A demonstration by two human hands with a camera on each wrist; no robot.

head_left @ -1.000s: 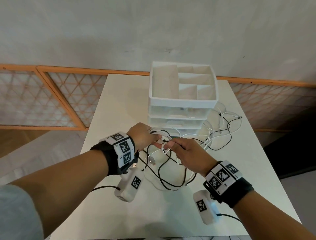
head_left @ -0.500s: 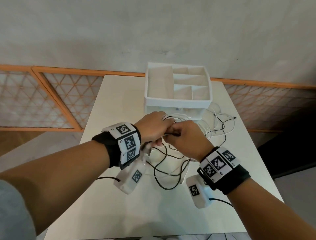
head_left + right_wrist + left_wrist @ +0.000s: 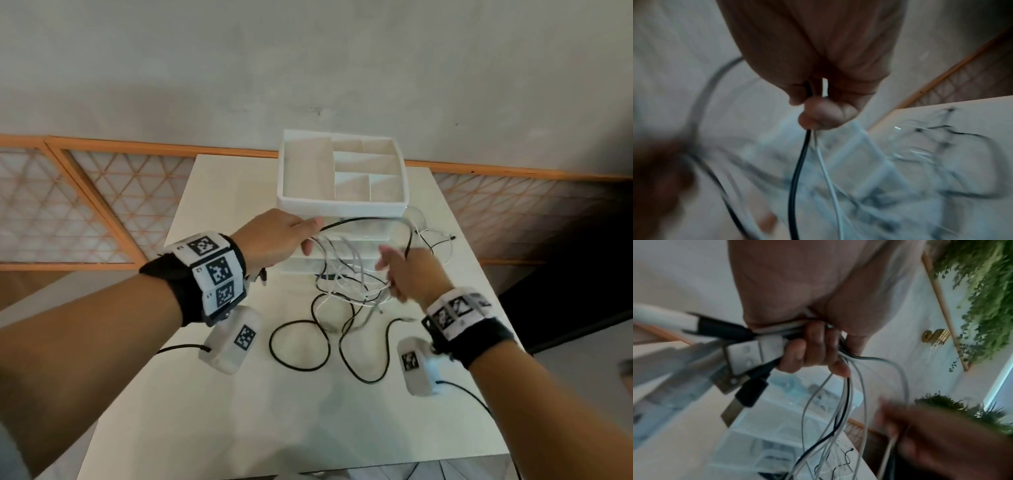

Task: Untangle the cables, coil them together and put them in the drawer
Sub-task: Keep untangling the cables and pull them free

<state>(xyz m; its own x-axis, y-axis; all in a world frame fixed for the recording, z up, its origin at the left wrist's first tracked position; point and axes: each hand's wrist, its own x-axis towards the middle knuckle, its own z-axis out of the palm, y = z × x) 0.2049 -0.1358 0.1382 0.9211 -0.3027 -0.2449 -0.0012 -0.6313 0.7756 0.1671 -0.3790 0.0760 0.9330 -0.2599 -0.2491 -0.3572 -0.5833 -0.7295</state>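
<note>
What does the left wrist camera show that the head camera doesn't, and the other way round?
Only the left wrist view shows the plugs, white and black, sticking out behind the curled fingers of the left hand, and green plants on the wall.

Only the head view shows the whole table, the organizer with its divided top tray, and black loops lying on the table.

Both show the left hand gripping the cables, the drawers beneath, and the right hand nearby.

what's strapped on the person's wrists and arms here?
Each wrist has a black band carrying white panels printed with black square fiducial markers. A white camera pod, also tagged, hangs under each wrist, trailing a black lead. Forearms bare; a grey sleeve edge shows lower left.
</note>
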